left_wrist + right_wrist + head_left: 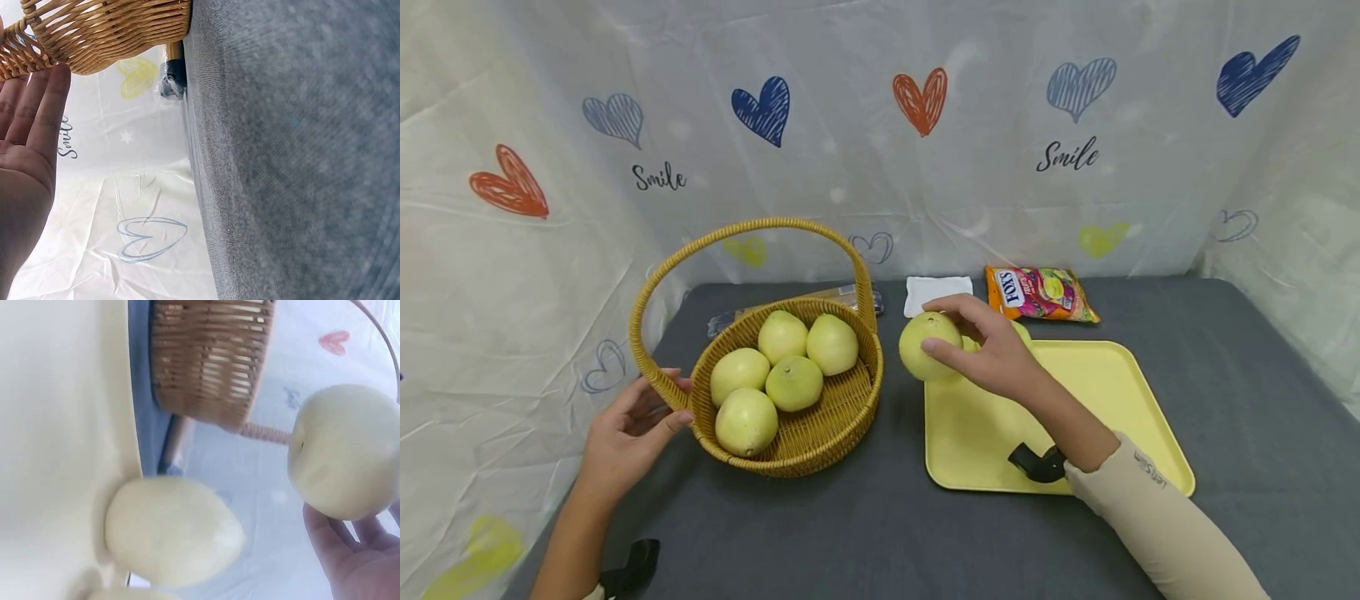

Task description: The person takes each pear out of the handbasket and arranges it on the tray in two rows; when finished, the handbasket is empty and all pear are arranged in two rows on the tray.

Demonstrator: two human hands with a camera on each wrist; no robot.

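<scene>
My right hand [988,346] holds a round yellow-green fruit [929,343] between thumb and fingers, above the left edge of the yellow tray [1120,417]. In the right wrist view this fruit [347,452] is off the tray, and another fruit [172,531] lies on the tray, tapering at one end. Part of one more shows below it. My left hand [632,429] grips the left side of the wicker basket [842,429] where its tall handle joins the rim. Several similar fruits [747,422] sit inside the basket, mostly towards its left and back.
Behind the tray lie an orange Fox's candy bag [1041,293] and a small white packet [936,292]. A long plastic-wrapped item [722,323] lies behind the basket. A dark grey cloth [880,533] covers the table, with a heart-printed curtain [850,167] around it.
</scene>
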